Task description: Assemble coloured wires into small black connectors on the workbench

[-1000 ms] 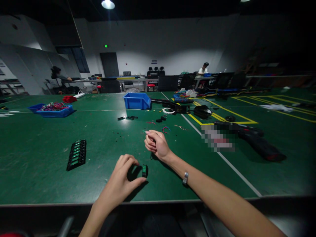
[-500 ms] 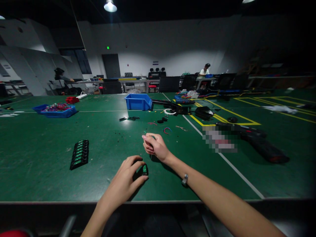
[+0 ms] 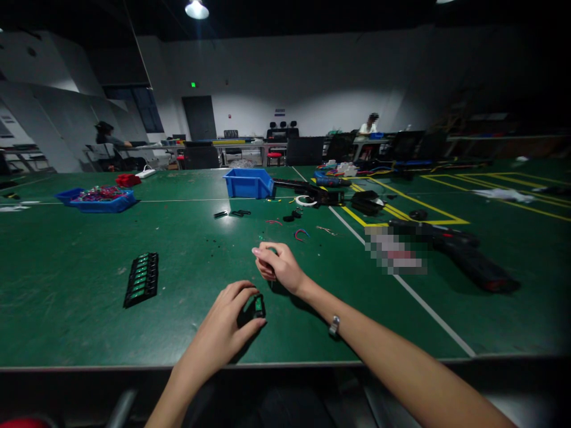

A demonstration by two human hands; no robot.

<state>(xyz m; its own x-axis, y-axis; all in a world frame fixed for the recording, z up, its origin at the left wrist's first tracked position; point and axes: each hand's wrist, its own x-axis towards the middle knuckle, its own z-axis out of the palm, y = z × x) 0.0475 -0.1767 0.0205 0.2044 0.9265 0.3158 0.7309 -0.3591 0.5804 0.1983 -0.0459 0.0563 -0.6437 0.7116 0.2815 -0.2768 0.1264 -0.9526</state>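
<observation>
Between the thumb and fingers of my left hand (image 3: 229, 318) is a small black part with a green circuit board (image 3: 259, 305), resting on the green table (image 3: 187, 342). My right hand (image 3: 281, 266) is closed just beyond it, thumb laid over curled fingers. A thin tip shows below that fist and a bit of dark green shows by the thumb, but most of what it holds is hidden. To the left of both hands lies a row of similar black parts with green boards (image 3: 141, 279), set side by side.
Blue bins (image 3: 248, 183) stand farther back, the left one (image 3: 104, 205) with red wires. Short coloured wires (image 3: 301, 235) and black bits (image 3: 289, 218) lie beyond my right hand. A black power tool (image 3: 477, 258) lies at right. People sit at far desks.
The view has shifted slightly. My left hand still pinches the small part, and my right fist stays close to where it was.
</observation>
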